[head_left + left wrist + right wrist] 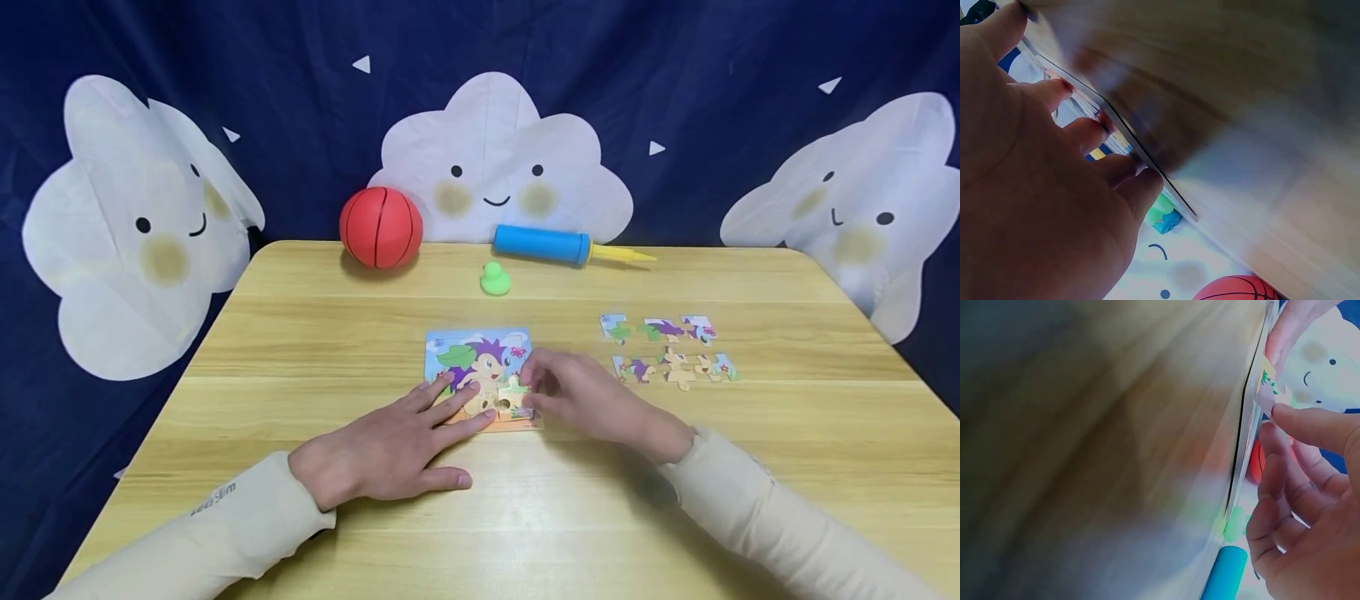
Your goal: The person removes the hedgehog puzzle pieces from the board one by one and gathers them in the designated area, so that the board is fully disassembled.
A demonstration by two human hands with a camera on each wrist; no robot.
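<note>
A flat jigsaw board (487, 350) with a purple-haired hedgehog picture lies on the table in the head view. My left hand (390, 442) rests with spread fingers on its lower left part, thumb out on the tabletop. At the board's lower right, my right hand (581, 392) pinches the edge of a green and cream puzzle piece (513, 398). The right wrist view shows the thumb and a fingertip close round this puzzle piece (1265, 397), tilted against the board. In the left wrist view, fingertips of the left hand (1054, 169) touch the board's edge.
Several loose puzzle pieces (677, 363) lie in two rows right of the board. Behind stand a green toy duck (494, 280), a red ball (381, 227) and a blue hand pump (542, 243) with a yellow nozzle. A dark cloud-patterned curtain (300, 50) hangs behind the table.
</note>
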